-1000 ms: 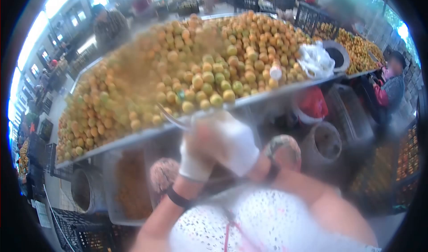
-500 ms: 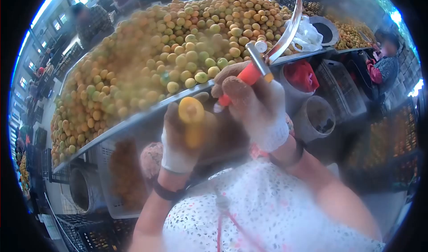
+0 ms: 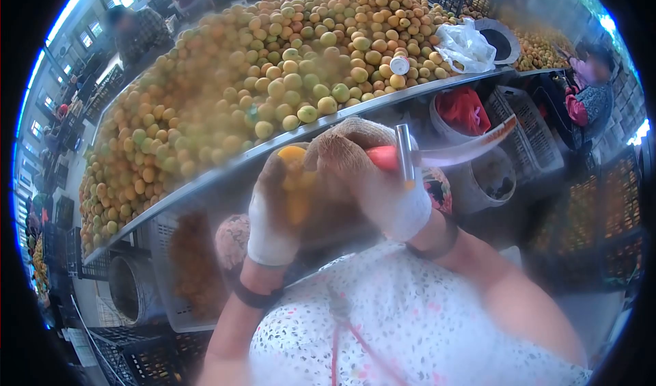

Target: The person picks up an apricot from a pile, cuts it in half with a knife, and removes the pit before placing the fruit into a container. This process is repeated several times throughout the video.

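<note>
My gloved left hand holds a yellow-orange cut fruit, partly hidden by the fingers and blurred. My gloved right hand is closed on the red handle of a tool with a metal crosspiece and a curved blade that points right. Its fingertips touch or nearly touch the fruit. Both hands are in front of the metal edge of a table heaped with orange and green fruit.
On the heap's right are a white plastic bag and a small white round item. Below stand buckets, a grey crate and a left crate. A person sits at right; another is at upper left.
My right hand has moved down and left, against the fruit. The blade has swung from pointing up over the heap to pointing right. The fruit is now more covered by fingers.
</note>
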### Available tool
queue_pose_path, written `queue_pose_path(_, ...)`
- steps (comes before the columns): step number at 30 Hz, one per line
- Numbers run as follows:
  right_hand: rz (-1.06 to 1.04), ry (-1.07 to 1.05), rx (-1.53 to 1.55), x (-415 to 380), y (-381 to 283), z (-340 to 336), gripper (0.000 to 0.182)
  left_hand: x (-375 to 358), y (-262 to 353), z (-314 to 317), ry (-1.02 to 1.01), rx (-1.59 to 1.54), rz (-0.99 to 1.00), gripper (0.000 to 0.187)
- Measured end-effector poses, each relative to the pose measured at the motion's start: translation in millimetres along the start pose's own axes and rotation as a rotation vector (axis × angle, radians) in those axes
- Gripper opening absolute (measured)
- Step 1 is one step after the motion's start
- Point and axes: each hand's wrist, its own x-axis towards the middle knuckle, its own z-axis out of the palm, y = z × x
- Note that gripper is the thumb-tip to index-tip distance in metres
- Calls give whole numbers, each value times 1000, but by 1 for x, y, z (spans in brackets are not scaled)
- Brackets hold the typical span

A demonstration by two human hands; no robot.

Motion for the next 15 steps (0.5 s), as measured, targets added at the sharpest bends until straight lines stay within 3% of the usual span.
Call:
queue_pose_path(2, -78, 11, -12, 0, 3, 0, 20, 1, -1, -4, -82, 87, 29, 38)
queue_pose_path(5, -146, 10, -63, -3, 3, 3, 17, 5, -8, -9, -75, 86, 63, 38)
queue_pose_path(9, -277, -9, -13, -4, 16, 7, 12, 1, -7, 1, -68, 442, 298, 39)
queue_pose_path(11, -401, -45, -129, -2, 21, 2, 10, -3, -2, 5, -65, 532, 360, 40)
queue_pose_path(12, -403, -47, -126, -1, 20, 2, 10, -7, 1, 6, -87, 567, 336, 39)
queue_pose_path(14, -49, 66, 159, 1, 14, 5, 15, -9, 3, 6, -102, 600, 313, 39)
queue_pose_path(15, -44, 65, 160, 1, 15, 7, 15, -9, 2, 6, -88, 614, 328, 38)
